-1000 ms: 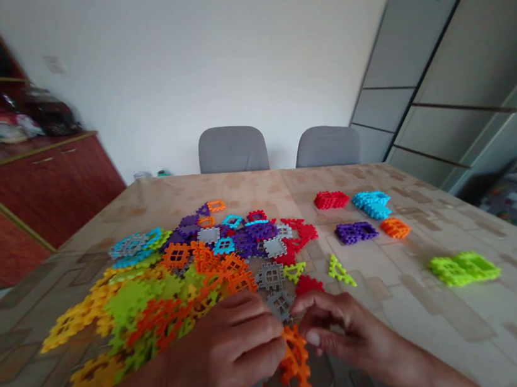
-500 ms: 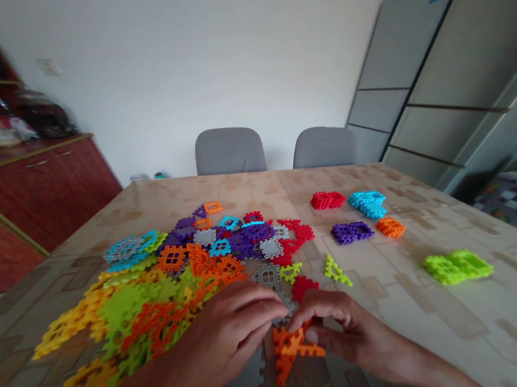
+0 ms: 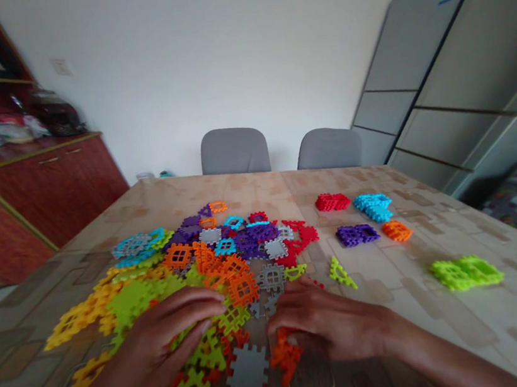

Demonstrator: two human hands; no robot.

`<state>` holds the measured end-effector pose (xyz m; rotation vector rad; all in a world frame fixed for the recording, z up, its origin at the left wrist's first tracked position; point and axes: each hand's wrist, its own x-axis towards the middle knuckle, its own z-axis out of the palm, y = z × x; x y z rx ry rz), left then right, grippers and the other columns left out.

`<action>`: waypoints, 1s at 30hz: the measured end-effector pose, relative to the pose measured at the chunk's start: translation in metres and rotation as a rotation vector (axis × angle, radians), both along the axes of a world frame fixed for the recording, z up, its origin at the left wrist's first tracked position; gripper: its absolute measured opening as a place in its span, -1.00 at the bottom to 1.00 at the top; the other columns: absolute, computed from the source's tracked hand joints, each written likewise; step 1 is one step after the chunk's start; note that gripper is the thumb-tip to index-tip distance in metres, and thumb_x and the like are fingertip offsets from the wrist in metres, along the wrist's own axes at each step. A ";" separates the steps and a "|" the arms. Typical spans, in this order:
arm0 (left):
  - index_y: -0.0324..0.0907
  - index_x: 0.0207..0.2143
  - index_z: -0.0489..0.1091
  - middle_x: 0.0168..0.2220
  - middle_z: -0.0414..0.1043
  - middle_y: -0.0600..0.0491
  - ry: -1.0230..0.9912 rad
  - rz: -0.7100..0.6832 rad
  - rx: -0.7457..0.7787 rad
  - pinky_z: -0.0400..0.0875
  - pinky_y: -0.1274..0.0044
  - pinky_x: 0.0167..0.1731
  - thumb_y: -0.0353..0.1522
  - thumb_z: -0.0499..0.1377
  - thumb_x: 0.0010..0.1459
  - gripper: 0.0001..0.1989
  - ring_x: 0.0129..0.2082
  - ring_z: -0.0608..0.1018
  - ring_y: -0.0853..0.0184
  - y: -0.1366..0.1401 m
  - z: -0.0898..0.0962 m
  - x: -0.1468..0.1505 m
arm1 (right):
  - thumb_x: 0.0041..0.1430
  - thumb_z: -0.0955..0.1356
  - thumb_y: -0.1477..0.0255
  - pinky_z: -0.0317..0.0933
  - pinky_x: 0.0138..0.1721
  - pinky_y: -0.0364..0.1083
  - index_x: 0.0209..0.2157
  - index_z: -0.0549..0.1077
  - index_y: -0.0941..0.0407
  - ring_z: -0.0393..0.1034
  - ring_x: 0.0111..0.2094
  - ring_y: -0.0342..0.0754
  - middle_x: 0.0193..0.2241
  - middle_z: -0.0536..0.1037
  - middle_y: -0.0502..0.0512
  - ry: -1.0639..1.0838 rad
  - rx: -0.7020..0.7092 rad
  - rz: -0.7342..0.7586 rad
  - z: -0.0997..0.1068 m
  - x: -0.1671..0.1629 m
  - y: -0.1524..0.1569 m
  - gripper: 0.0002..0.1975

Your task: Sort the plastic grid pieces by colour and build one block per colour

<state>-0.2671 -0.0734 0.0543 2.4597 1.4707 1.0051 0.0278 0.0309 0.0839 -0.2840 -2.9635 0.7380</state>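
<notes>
My right hand [image 3: 325,319] is closed on orange interlocking plastic building pieces [image 3: 286,356] near the table's front. Its fingers hide part of them. My left hand [image 3: 176,328] hovers over the pile with fingers stretched and thumb apart, nothing in it. Under and around it lie toothed pieces in lime green [image 3: 130,301], yellow [image 3: 81,315] and orange [image 3: 242,289]. Between the hands sits a flat grey square piece [image 3: 248,372]. A grey window piece [image 3: 271,277] lies just beyond my right hand, and a lime triangle piece [image 3: 340,273] is farther right.
Sorted stacks stand on the right: red [image 3: 332,201], light blue [image 3: 373,206], purple [image 3: 358,234], orange [image 3: 397,230] and lime green [image 3: 467,272]. Two grey chairs [image 3: 234,151] are behind the patterned table [image 3: 428,323]. More purple pieces [image 3: 250,242] fill the pile's back.
My left hand has moved left, away from the orange pieces, uncovering the grey square and an orange window piece. My right hand has shifted slightly forward and now covers more of the orange pieces.
</notes>
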 end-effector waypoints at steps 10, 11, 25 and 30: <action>0.12 -0.03 0.50 -0.06 0.62 0.16 -0.006 0.052 0.028 0.55 0.59 -0.07 -0.39 0.11 0.38 -0.74 -0.09 0.66 0.30 -0.001 -0.003 -0.009 | 0.32 0.43 0.29 0.10 0.01 0.03 -0.05 0.47 0.08 0.35 -0.06 0.03 -0.14 0.55 0.07 -0.042 0.073 -0.202 -0.014 0.008 -0.012 -0.76; 0.11 -0.04 0.51 -0.06 0.63 0.16 -0.008 0.052 0.023 0.56 0.58 -0.08 -0.39 0.11 0.38 -0.74 -0.09 0.66 0.29 -0.001 -0.002 -0.009 | 0.32 0.43 0.30 0.10 0.00 0.03 -0.06 0.46 0.08 0.35 -0.06 0.02 -0.14 0.56 0.06 -0.048 0.079 -0.193 -0.015 0.007 -0.012 -0.77; 0.12 -0.08 0.55 -0.08 0.64 0.15 -0.063 0.106 -0.017 0.61 0.49 -0.10 -0.33 0.10 0.40 -0.77 -0.11 0.68 0.23 0.001 -0.005 -0.021 | 0.31 0.44 0.44 0.18 -0.01 0.01 -0.01 0.49 0.04 0.40 -0.10 -0.01 -0.20 0.59 0.04 0.027 0.000 -0.128 -0.007 0.011 -0.002 -0.78; 0.09 -0.08 0.56 -0.08 0.64 0.15 -0.042 0.128 -0.020 0.58 0.53 -0.07 -0.21 0.11 0.42 -0.79 -0.10 0.67 0.26 0.003 -0.001 -0.027 | 0.31 0.44 0.43 0.15 0.00 0.02 -0.05 0.50 0.05 0.39 -0.09 0.00 -0.19 0.59 0.05 -0.026 0.021 -0.104 -0.009 0.013 -0.002 -0.81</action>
